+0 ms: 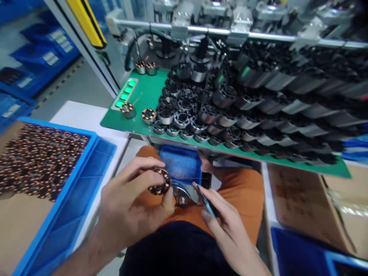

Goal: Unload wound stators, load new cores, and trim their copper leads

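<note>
Over my lap, my left hand (pixel 138 195) grips a copper-wound motor stator (pixel 161 181) between thumb and fingers, its ring face turned to the right. A thin wire (pixel 186 178) stretches from the stator toward the right. My right hand (pixel 227 218) is closed round a slim blue-handled hand tool (pixel 204 200) whose dark tip points up and left, apart from the stator. Blur and the fingers hide the tool's exact kind. Two wound stators, a nearer one (pixel 148 115) and one farther left (pixel 127 110), stand on the green mat (pixel 120 122) beyond my hands.
Many unwound black-and-steel stator cores (pixel 184 119) crowd the mat, stacked higher at right. A machine rail (pixel 207 30) crosses behind. At left, a blue tray (pixel 94 142) holds many wound stators. A blue bin (pixel 181 165) sits below the bench edge. Cardboard (pixel 304 207) lies at right.
</note>
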Demonstrator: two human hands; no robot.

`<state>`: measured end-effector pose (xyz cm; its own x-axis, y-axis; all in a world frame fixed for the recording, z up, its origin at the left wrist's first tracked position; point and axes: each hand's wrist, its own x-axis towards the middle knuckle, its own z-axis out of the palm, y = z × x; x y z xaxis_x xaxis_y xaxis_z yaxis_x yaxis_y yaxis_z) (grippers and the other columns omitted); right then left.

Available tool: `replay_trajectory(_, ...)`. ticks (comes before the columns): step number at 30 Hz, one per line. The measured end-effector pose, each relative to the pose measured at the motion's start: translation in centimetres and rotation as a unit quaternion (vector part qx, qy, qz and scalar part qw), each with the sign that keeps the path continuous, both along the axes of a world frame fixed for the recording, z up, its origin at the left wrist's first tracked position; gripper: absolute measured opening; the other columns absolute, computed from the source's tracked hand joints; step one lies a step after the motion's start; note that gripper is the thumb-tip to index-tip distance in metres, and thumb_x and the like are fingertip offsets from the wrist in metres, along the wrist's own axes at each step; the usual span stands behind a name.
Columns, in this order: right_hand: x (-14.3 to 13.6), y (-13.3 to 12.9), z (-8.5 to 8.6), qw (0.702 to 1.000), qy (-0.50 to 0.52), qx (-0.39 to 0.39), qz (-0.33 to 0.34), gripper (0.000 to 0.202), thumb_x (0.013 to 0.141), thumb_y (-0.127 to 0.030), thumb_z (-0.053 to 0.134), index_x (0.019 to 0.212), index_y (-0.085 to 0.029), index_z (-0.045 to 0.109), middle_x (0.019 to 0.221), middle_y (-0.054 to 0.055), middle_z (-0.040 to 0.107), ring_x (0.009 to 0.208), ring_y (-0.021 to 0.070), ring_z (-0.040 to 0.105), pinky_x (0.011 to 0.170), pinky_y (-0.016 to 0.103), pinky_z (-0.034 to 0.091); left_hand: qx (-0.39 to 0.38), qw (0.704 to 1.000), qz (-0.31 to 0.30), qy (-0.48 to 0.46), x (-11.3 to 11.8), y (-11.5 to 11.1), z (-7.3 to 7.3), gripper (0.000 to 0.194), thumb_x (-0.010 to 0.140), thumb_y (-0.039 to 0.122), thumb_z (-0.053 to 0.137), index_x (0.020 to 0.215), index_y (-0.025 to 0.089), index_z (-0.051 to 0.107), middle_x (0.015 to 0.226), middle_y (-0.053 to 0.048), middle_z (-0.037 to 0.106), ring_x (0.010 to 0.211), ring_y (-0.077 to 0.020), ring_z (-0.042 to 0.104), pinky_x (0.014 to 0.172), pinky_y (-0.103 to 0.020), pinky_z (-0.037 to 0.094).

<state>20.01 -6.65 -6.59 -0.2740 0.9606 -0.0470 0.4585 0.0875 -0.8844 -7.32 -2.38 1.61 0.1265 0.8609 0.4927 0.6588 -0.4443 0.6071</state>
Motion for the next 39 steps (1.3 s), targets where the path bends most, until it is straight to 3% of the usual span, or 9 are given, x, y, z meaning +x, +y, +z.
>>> replay_trajectory(3, -1.4, 0.8, 2.8, 0.997, 0.069, 0.019, 0.019, 0.062, 0.109, -0.019, 0.060, 0.165, -0.044, 0.065, 0.126, 0.002, 0.080, 0.107, 0.0196, 0.079, 0.094, 0.032, 0.067, 0.014, 1.000, -0.007, -0.003, 1.7, -0.7, -0.7, 0.021, 0.098, 0.023, 0.091, 0.099, 0.024, 0.069, 0.115, 0.000, 0.074, 0.102, -0.0094, 0.073, 0.091, -0.019, 0.058)
replay_trajectory(6, -1.8, 0.9, 3.6, 0.992, 0.120, -0.001, 0.033, 0.068, 0.109, -0.014, 0.058, 0.169, -0.045, 0.060, 0.127, 0.001, 0.076, 0.111, 0.0173, 0.075, 0.101, 0.031, 0.063, 0.021, 1.000, 0.007, -0.008, 2.7, -0.5, -1.2, 0.027, 0.098, 0.032, 0.096, 0.100, 0.026, 0.070, 0.113, 0.001, 0.073, 0.098, -0.0097, 0.071, 0.085, -0.022, 0.057)
replay_trajectory(12, -1.4, 0.5, 3.4, 0.990, 0.141, -0.004, 0.019, 0.069, 0.109, -0.014, 0.058, 0.169, -0.049, 0.059, 0.141, 0.000, 0.073, 0.135, 0.0196, 0.069, 0.114, 0.032, 0.058, 0.037, 0.999, 0.008, 0.007, 3.5, -0.4, -1.0, 0.024, 0.102, 0.033, 0.093, 0.097, 0.025, 0.071, 0.112, 0.001, 0.074, 0.094, -0.0091, 0.071, 0.079, -0.026, 0.055)
replay_trajectory(23, -1.3, 0.4, 3.3, 0.988, 0.155, 0.021, -0.009, 0.073, 0.100, -0.006, 0.059, 0.161, -0.044, 0.068, 0.106, -0.002, 0.074, 0.085, 0.0143, 0.069, 0.077, 0.026, 0.060, 0.007, 1.000, 0.022, 0.007, 4.2, -0.8, -0.9, 0.026, 0.103, 0.028, 0.092, 0.091, 0.025, 0.069, 0.108, 0.005, 0.074, 0.090, -0.0067, 0.071, 0.074, -0.027, 0.054)
replay_trajectory(29, -1.3, 1.5, 2.2, 0.986, 0.164, 0.024, -0.009, 0.077, 0.091, 0.002, 0.060, 0.154, -0.039, 0.077, 0.130, -0.001, 0.085, 0.110, 0.0175, 0.082, 0.098, 0.029, 0.064, 0.024, 1.000, 0.017, 0.003, 3.6, -0.8, -1.9, 0.027, 0.098, 0.026, 0.097, 0.093, 0.024, 0.071, 0.106, 0.003, 0.073, 0.094, -0.0080, 0.071, 0.080, -0.024, 0.055)
replay_trajectory(32, -0.9, 2.4, 1.5, 0.992, 0.110, 0.034, -0.056, 0.065, 0.097, -0.004, 0.062, 0.152, -0.034, 0.079, 0.130, 0.002, 0.085, 0.114, 0.0195, 0.080, 0.101, 0.033, 0.064, -0.069, 0.994, 0.027, -0.078, 3.1, -0.6, -3.0, 0.021, 0.098, 0.023, 0.092, 0.093, 0.025, 0.071, 0.110, 0.004, 0.074, 0.102, -0.0090, 0.072, 0.086, -0.019, 0.058)
replay_trajectory(34, -0.7, 2.8, 1.2, 0.995, 0.060, 0.057, -0.062, 0.063, 0.098, -0.009, 0.065, 0.156, -0.031, 0.076, 0.120, 0.004, 0.081, 0.106, 0.0192, 0.076, 0.094, 0.033, 0.065, -0.181, 0.964, 0.018, -0.193, 3.0, -0.5, -3.8, 0.014, 0.096, 0.019, 0.087, 0.094, 0.026, 0.075, 0.114, 0.003, 0.076, 0.105, -0.0113, 0.074, 0.084, -0.017, 0.062)
replay_trajectory(36, -0.7, 2.9, 1.2, 0.995, 0.027, 0.089, -0.041, 0.067, 0.097, -0.011, 0.070, 0.161, -0.029, 0.072, 0.107, 0.003, 0.072, 0.095, 0.0183, 0.069, 0.087, 0.033, 0.064, -0.278, 0.902, 0.004, -0.329, 3.3, -0.3, -4.3, 0.010, 0.095, 0.018, 0.085, 0.096, 0.026, 0.081, 0.112, 0.001, 0.079, 0.100, -0.0128, 0.077, 0.080, -0.015, 0.065)
replay_trajectory(39, -1.1, 2.7, 1.3, 0.987, 0.024, 0.155, -0.022, 0.074, 0.094, -0.009, 0.077, 0.164, -0.032, 0.069, 0.103, 0.002, 0.063, 0.092, 0.0178, 0.065, 0.085, 0.034, 0.062, -0.356, 0.802, -0.017, -0.479, 4.2, -0.1, -4.4, 0.008, 0.094, 0.017, 0.087, 0.095, 0.025, 0.087, 0.102, -0.002, 0.081, 0.088, -0.0133, 0.079, 0.073, -0.012, 0.066)
